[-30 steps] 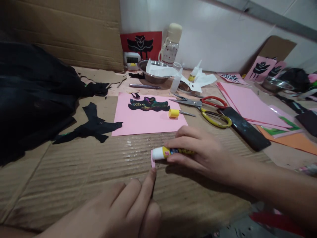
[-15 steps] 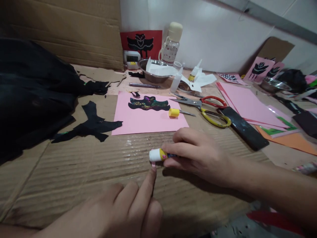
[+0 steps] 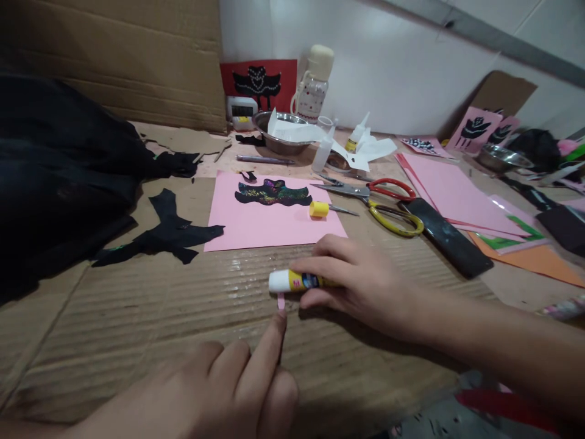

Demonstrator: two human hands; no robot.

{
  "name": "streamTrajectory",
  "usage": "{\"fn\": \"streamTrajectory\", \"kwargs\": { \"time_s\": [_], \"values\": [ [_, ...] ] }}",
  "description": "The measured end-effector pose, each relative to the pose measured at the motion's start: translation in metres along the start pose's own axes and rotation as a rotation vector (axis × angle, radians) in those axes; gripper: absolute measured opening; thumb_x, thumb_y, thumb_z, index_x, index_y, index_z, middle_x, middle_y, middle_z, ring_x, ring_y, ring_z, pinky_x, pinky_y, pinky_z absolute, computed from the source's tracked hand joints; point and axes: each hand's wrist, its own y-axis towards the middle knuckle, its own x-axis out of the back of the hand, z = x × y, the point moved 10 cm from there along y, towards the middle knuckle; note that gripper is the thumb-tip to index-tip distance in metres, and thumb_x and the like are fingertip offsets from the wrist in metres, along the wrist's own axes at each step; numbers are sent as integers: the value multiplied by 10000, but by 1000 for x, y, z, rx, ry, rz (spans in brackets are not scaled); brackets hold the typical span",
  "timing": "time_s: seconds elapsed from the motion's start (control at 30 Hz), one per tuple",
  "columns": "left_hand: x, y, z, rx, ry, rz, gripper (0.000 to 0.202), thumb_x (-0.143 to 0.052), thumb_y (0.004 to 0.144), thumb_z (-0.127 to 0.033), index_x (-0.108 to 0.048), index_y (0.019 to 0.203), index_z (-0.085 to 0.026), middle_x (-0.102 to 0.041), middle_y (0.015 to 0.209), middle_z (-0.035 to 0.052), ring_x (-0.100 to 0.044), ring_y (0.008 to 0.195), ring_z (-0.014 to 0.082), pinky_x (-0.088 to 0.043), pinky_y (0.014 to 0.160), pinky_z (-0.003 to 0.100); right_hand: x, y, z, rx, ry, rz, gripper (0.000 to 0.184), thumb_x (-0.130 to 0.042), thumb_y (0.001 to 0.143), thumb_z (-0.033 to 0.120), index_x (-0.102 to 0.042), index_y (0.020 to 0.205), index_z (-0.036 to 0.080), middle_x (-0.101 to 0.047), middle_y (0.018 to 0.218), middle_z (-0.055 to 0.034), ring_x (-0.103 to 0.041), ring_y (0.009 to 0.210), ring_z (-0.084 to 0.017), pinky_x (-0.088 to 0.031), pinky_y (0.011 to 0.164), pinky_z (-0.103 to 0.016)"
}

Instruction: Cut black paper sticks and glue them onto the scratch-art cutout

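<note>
My right hand (image 3: 351,280) is closed around a yellow glue stick (image 3: 299,281), its white end pointing left, lying across a narrow pink paper strip (image 3: 281,302). Most of the strip's far part is hidden under the stick. My left hand (image 3: 237,378) has its fingers curled closed except the index finger, whose tip pins the near end of the strip to the cardboard (image 3: 183,317). Beyond my hands lies a pink sheet (image 3: 265,228) bearing a glittery black wavy cutout (image 3: 274,193). The glue stick's yellow cap (image 3: 319,210) rests on that sheet's right side.
Scissors (image 3: 370,194) with red and yellow handles lie beside a black phone (image 3: 450,238). Pink sheets (image 3: 457,195) are stacked at right. Black paper scraps (image 3: 164,235) lie left. A metal bowl (image 3: 286,143), small glue bottles (image 3: 323,152) and a lidded bottle (image 3: 313,91) stand behind.
The glue stick and my right hand have shifted slightly left and away from me, uncovering more of the strip. My left fingertip stays on the strip.
</note>
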Motion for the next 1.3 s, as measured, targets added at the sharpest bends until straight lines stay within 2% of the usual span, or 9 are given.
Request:
{"fn": "streamTrajectory", "kwargs": {
  "time_s": [0.13, 0.23, 0.3, 0.47, 0.6, 0.87, 1.1, 1.2, 1.3],
  "values": [
    [8, 9, 2, 5, 84, -10, 241, -406, 1073, -161, -499, 897, -297, -850, 1187, 2, -575, 579, 202, -374, 498, 406, 12, -2, -16, -139, 42, -48, 329, -606, 1153, 444, -688, 1347, 191, -711, 1152, -113, -710, 997, -236, -600, 851, -364],
    [10, 16, 1, -4, 91, 21, 237, -434, 1076, -190, -488, 873, -300, -861, 1198, 1, -594, 547, 194, -390, 463, 387, 17, -5, -19, -154, 279, -69, 284, -672, 1121, 472, -608, 1241, 222, -723, 1072, -64, -712, 901, -200, -597, 780, -317],
    [10, 19, 0, 5, 93, 43, 230, -449, 1054, -180, -481, 861, -300, -863, 1218, 12, -604, 532, 197, -398, 454, 384, 14, -5, -11, -72, 385, -31, 242, -750, 1077, 397, -569, 1135, 248, -719, 992, -24, -686, 819, -178, -576, 733, -295],
    [10, 20, -4, -40, 103, 64, 215, -511, 1016, -179, -538, 830, -282, -883, 1093, 30, -627, 522, 201, -375, 454, 372, -1, -4, 27, 277, 218, 145, 187, -648, 1051, 94, -573, 959, 239, -809, 1090, -58, -668, 1085, -224, -537, 1021, -397],
    [13, 23, -4, -65, 125, 10, 226, -525, 987, -172, -554, 792, -282, -888, 1003, 31, -591, 472, 203, -321, 435, 370, -4, -1, 35, 333, 85, 182, 191, -585, 1110, 129, -626, 946, 218, -839, 1213, -80, -669, 1173, -242, -491, 1111, -412],
    [12, 22, -5, -64, 127, 20, 209, -514, 975, -169, -603, 830, -289, -864, 1008, 29, -558, 481, 201, -311, 445, 368, -12, 4, 40, 326, 46, 233, 284, -494, 1171, 167, -665, 949, 213, -833, 1210, -65, -653, 1208, -230, -463, 1169, -407],
    [11, 22, -2, -34, 138, 0, 242, -489, 989, -145, -641, 883, -301, -835, 787, -8, -607, 451, 219, -385, 402, 345, -18, 5, 47, 380, -68, 268, 324, -446, 1184, 172, -694, 978, 205, -813, 1175, -60, -622, 1169, -253, -439, 1201, -417],
    [10, 21, -5, -57, 117, 10, 175, -527, 988, -197, -653, 922, -299, -872, 889, 19, -637, 460, 225, -397, 395, 343, -16, 4, 49, 397, -86, 245, 351, -416, 1191, 167, -690, 975, 204, -807, 1135, -56, -616, 1135, -254, -445, 1197, -416],
    [7, 19, -3, -45, 83, 45, 174, -551, 980, -193, -611, 844, -282, -892, 999, 48, -650, 466, 217, -400, 393, 337, -10, 5, 45, 375, -61, 192, 347, -414, 1188, 150, -671, 959, 194, -783, 1049, -71, -620, 1044, -244, -506, 1092, -408]
  ]
}}
